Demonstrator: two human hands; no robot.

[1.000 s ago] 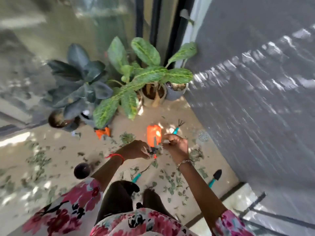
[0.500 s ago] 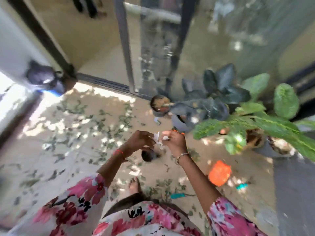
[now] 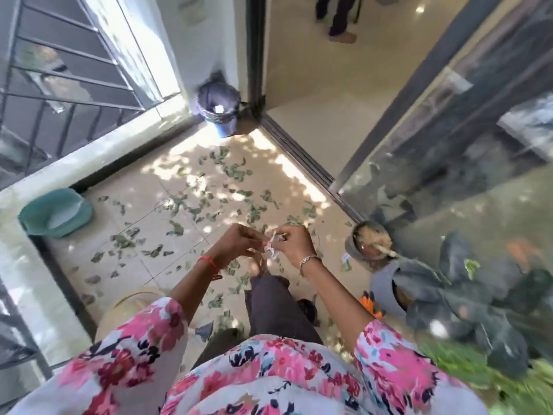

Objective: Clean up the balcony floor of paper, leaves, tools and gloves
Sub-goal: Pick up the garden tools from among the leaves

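Note:
Both hands are raised in front of me over the balcony floor (image 3: 143, 202). My left hand (image 3: 239, 242) and my right hand (image 3: 294, 244) pinch a small crumpled scrap of white paper (image 3: 272, 248) between their fingertips. Several green leaves (image 3: 206, 202) lie scattered over the tiles ahead and around my feet. A blue bin lined with a dark bag (image 3: 220, 107) stands in the far corner by the door frame, with a bit of white paper inside. An orange glove (image 3: 369, 304) peeks out on the floor at my right, beside a grey pot.
A teal basin (image 3: 55, 212) sits on the ledge at left, below the metal railing (image 3: 59, 70). Potted plants (image 3: 466, 301) crowd the right side by the glass door (image 3: 449, 130). The doorway (image 3: 329, 85) is open; someone's legs (image 3: 339, 16) show inside. A woven basket (image 3: 131, 304) is near my left.
The view has swung left from the plants and tools to the bin corner and doorway. My hands stay together, still pinching the white paper scrap.

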